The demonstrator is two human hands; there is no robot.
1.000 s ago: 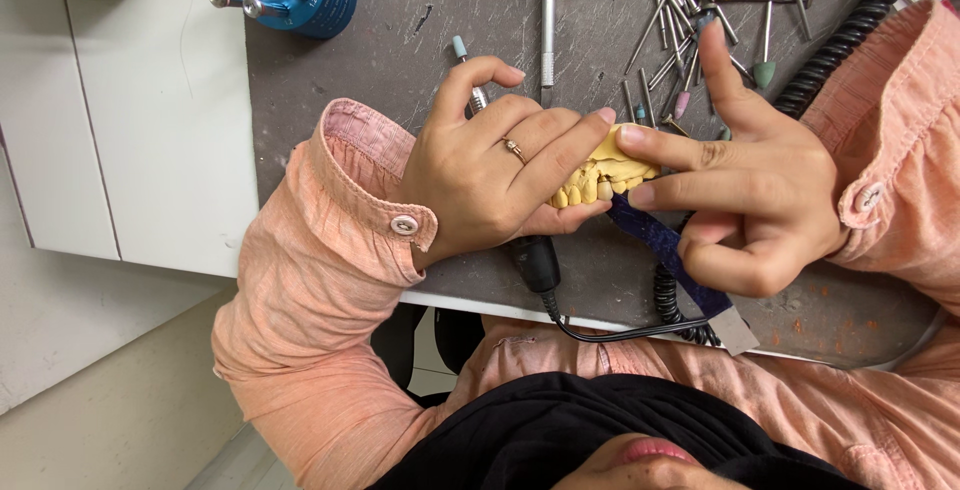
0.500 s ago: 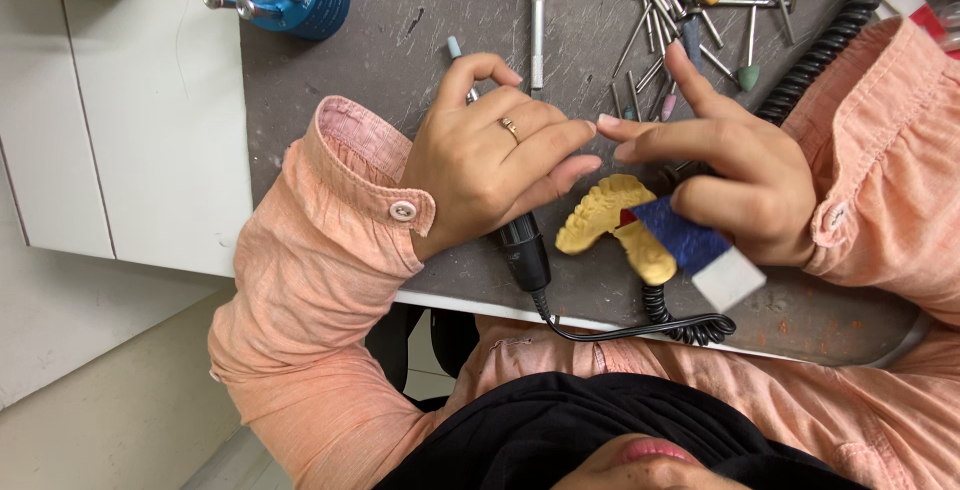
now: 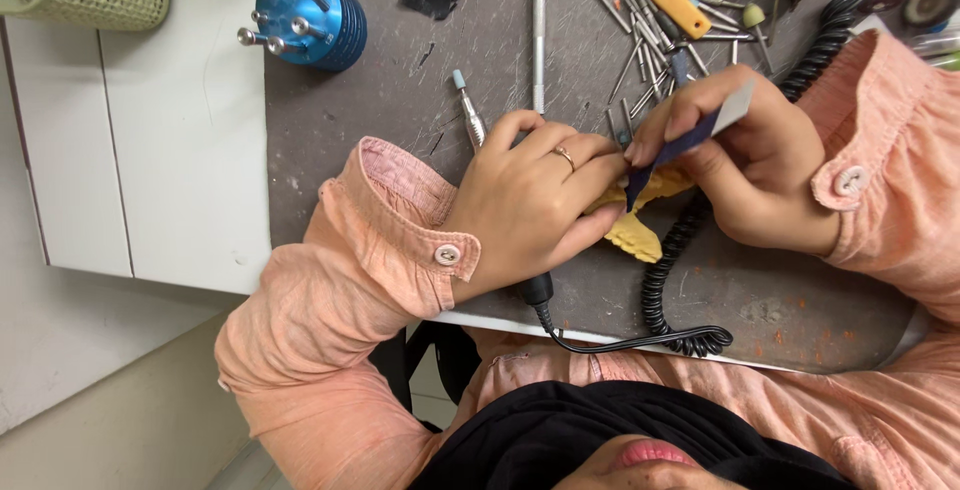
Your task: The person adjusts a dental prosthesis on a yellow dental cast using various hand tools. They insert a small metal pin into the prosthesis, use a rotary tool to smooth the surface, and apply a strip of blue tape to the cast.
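Shifted under the left hand (image 3: 525,200): yellow dental cast (image 3: 640,235), pinched there. Blue strip (image 3: 680,145) pinched in right hand (image 3: 755,165), laid across cast. Smoothing apparently unfinished.

A: Place type? Dental lab bench, I'd say.

B: Evidence?

A: Yellow tooth cast (image 3: 640,235) under the left hand (image 3: 530,205), rotary handpiece (image 3: 470,115) sticking out beyond its fingers, coiled cord (image 3: 680,280) running below the right hand (image 3: 760,165).

B: More?

A: Loose burs (image 3: 640,45) scattered above the right hand, blue bur stand (image 3: 315,15) up-left of the left hand, scuffed grey worktop (image 3: 400,130).
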